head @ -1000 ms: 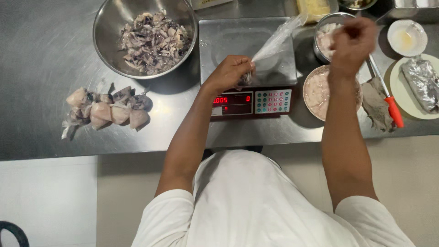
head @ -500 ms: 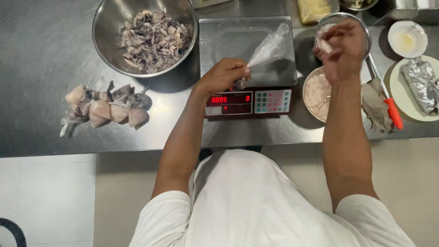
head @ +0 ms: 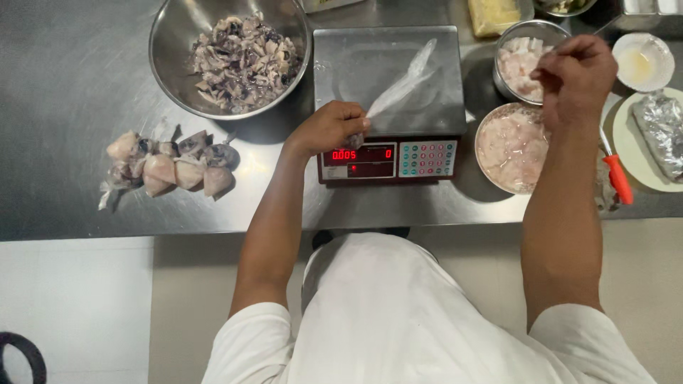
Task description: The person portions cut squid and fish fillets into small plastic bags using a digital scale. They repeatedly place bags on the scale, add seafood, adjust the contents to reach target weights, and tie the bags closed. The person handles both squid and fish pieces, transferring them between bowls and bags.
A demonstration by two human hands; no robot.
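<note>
Your left hand [head: 329, 128] is resting at the front edge of the digital scale [head: 388, 107], fingers curled shut and pinching the lower end of a clear plastic bag [head: 402, 89]. The bag is lying slantwise across the steel weighing platform, its far end pointing up toward the back right corner — it is looking flat and near empty. The scale's red display is glowing just below your knuckles, with the keypad to its right.

Your right hand [head: 575, 75] is hovering over the small steel bowl of pale meat cubes [head: 519, 60], fingers bunched together and turned down; whether you are holding a piece I cannot tell, since the fingertips are hidden from this angle. Just in front of that bowl, touching the scale's right side, a wider bowl of pale chopped meat [head: 509, 146] is sitting under your forearm.

At the back left, a large steel mixing bowl [head: 171, 64] is holding dark and pale chopped pieces. On the steel table [head: 64, 85] to its front left, a row of small filled tied bags [head: 167, 167] is lying — well apart from the scale. An orange-handled tool [head: 617, 178] is lying right of your arm, beside a plate with a foil packet [head: 662, 128], and a small white dish [head: 642, 62] is sitting behind it.
</note>
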